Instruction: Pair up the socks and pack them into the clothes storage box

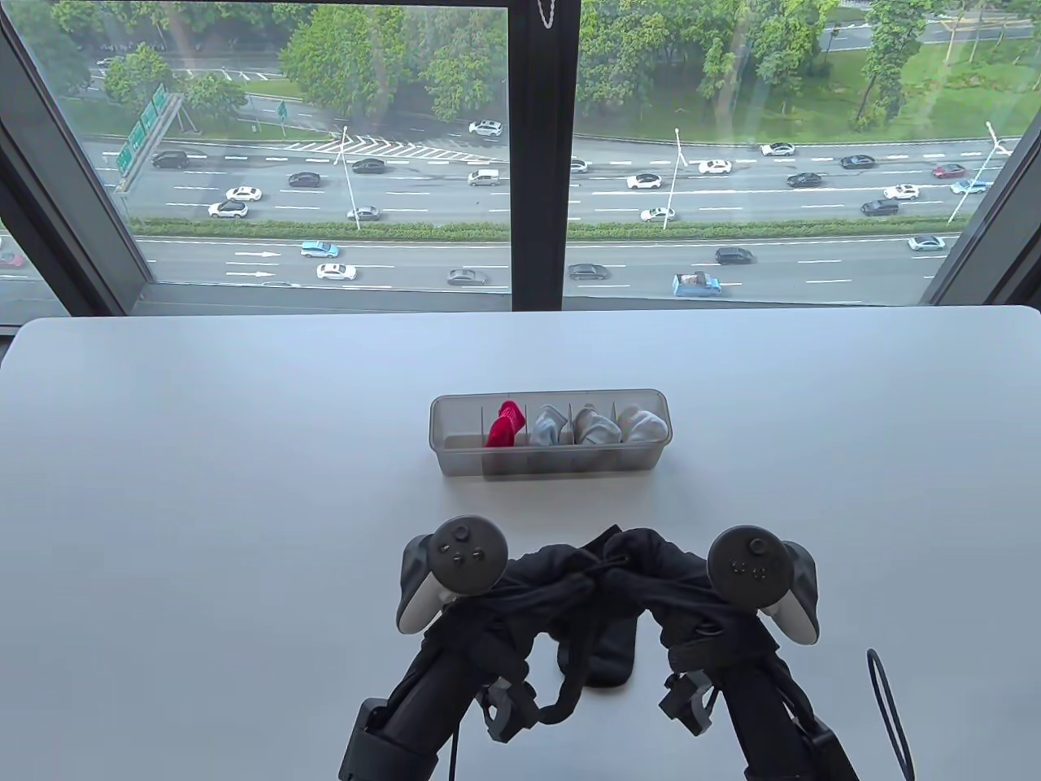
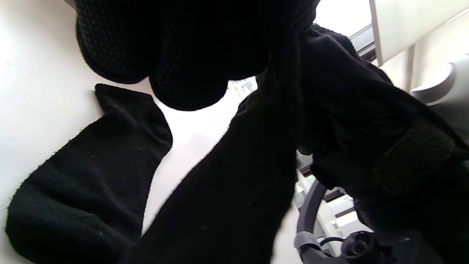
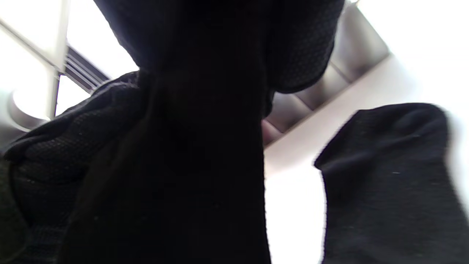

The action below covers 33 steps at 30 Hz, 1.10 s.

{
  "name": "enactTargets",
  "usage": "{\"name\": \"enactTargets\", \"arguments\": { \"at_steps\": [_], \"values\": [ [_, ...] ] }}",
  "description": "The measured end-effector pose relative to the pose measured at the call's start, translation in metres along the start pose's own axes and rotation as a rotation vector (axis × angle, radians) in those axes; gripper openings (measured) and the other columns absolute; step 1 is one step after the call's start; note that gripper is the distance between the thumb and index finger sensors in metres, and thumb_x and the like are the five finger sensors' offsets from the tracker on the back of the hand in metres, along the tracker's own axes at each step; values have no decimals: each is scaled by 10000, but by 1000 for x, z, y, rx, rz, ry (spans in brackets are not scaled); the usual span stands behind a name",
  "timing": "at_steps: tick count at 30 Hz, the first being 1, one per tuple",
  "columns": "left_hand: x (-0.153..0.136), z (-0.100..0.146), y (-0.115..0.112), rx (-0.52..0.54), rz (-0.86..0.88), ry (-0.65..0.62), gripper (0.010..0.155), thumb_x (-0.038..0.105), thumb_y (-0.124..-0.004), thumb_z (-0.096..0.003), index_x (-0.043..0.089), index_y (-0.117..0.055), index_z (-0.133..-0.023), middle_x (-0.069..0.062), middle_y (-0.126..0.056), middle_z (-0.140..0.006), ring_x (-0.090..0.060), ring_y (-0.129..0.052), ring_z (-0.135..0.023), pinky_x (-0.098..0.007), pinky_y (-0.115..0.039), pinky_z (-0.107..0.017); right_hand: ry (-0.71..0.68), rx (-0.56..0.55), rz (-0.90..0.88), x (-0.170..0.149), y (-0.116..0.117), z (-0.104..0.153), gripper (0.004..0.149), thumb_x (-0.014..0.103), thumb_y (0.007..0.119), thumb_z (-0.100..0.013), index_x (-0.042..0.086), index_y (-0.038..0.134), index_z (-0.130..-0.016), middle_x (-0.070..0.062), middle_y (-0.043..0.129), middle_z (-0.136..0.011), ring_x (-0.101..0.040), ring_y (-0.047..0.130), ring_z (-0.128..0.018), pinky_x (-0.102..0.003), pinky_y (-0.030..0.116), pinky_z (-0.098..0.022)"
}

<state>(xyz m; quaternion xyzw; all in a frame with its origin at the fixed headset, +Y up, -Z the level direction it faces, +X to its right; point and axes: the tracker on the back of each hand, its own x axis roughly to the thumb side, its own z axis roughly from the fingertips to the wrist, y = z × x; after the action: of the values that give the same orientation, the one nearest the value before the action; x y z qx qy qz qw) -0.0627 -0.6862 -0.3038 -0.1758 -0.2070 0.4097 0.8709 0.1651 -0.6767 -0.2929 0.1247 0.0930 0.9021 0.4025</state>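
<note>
A clear storage box with several compartments stands mid-table. It holds a red sock pair and three grey and white pairs to its right; the leftmost cell is bare. Close to the front edge my left hand and right hand meet fingertip to fingertip, both pinching a black sock that hangs down between them. A second black sock lies flat on the table beneath, also seen as the second black sock in the right wrist view. The box shows behind my right fingers.
The white table runs wide to both sides of the box. A large window stands beyond its far edge. A black cable loop lies at the front right, near my right forearm.
</note>
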Motion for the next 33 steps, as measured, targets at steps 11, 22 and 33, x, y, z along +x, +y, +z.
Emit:
{"name": "enactTargets", "arguments": {
  "at_steps": [11, 22, 33],
  "values": [
    [-40, -73, -66, -90, -321, 349, 416, 290, -695, -600, 69, -724, -952, -92, -981, -679, -186, -1054, -426, -436, -932, -375, 515, 98, 485, -66, 55, -61, 729, 383, 757, -546, 6, 472, -1102, -6, 854, -766, -88, 914, -556, -395, 815, -552],
    [-19, -28, -24, -135, -387, 244, 897, 468, -699, -570, 46, -176, -1165, -352, -295, -1171, -545, -498, -1042, -712, -520, -731, 297, 289, 424, -71, 47, -36, 417, 347, 744, -557, 325, 635, -958, -30, 814, -809, -145, 895, -628, -445, 782, -591],
    [-38, 1, 6, 73, -45, 219, 409, 260, -638, -614, 79, -676, -978, -160, -962, -801, -331, -1022, -675, -570, -801, -588, -61, 70, 205, -21, 38, -13, 647, 269, 791, -536, 153, 479, -1091, -63, 829, -857, -170, 931, -702, -470, 780, -648]
  ]
}}
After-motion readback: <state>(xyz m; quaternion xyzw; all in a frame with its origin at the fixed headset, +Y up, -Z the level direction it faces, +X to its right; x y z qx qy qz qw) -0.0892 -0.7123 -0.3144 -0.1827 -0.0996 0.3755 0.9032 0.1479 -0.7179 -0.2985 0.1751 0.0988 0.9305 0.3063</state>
